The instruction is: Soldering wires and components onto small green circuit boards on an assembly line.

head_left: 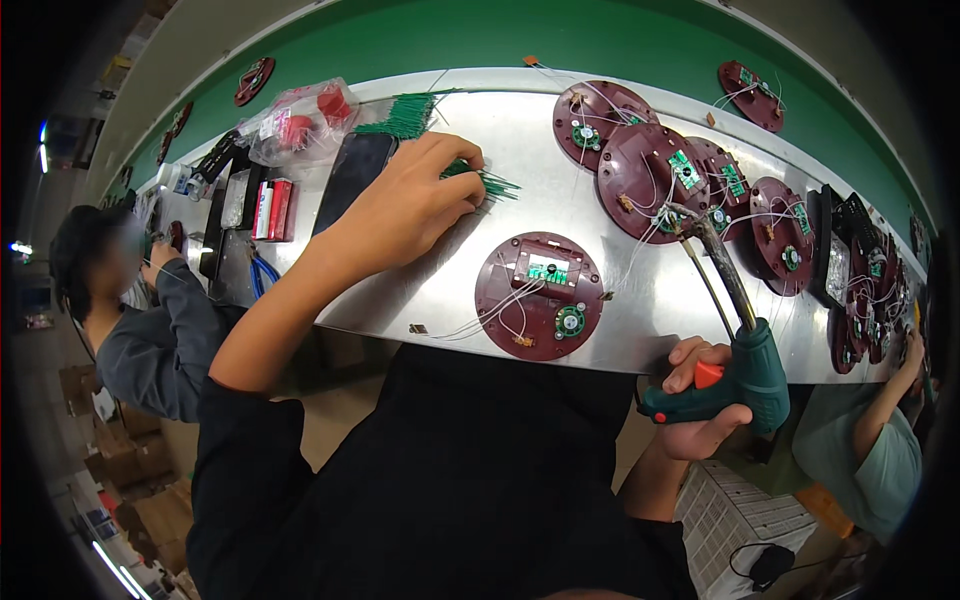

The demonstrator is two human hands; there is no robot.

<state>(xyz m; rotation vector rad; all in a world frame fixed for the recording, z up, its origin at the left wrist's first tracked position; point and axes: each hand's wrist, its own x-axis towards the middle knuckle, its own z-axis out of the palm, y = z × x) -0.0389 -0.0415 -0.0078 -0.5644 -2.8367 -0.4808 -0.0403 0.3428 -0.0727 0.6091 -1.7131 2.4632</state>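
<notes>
Seen as a clock face, a long silver metal worktop [420,305] goes across the view from nine to three. At two o'clock several round maroon plastic discs [630,170] overlap, with small green boards and thin white wires on them. Between three and four is a dark green gun-shaped tool [762,372] with red trigger; the right hand [690,438] holds its handle, and its long barrel points toward eleven. The left hand [420,195], at eleven, has fingers bent narrow over a small bunch of thin green strands [500,186]; I cannot tell if they are gripped. A single maroon disc [495,295] lies just beside the centre, toward three. A green strand pile [405,115] lies at eleven, beyond the left hand.
</notes>
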